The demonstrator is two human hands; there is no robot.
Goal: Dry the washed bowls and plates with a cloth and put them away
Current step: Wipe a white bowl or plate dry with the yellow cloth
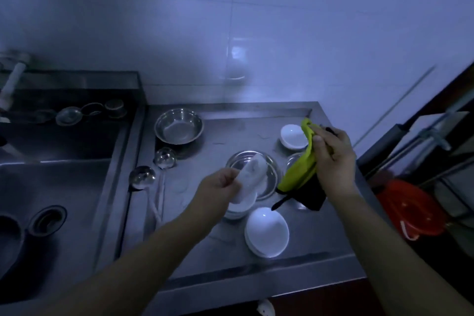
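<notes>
The left hand (218, 185) pinches a small white dish (250, 178), blurred and tilted, above a steel plate (269, 174) on the bench (320, 233). The right hand (333, 156) grips a green cloth (302, 164) that hides part of another steel piece behind it. Dim light blurs the sink (51, 187) at left.

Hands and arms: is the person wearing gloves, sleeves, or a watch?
No. The left hand and right hand are bare, with no gloves. Both forearms are uncovered as far as the picture shows, so no sleeves appear. No watch, bracelet or ring is visible in the dim light.
</notes>
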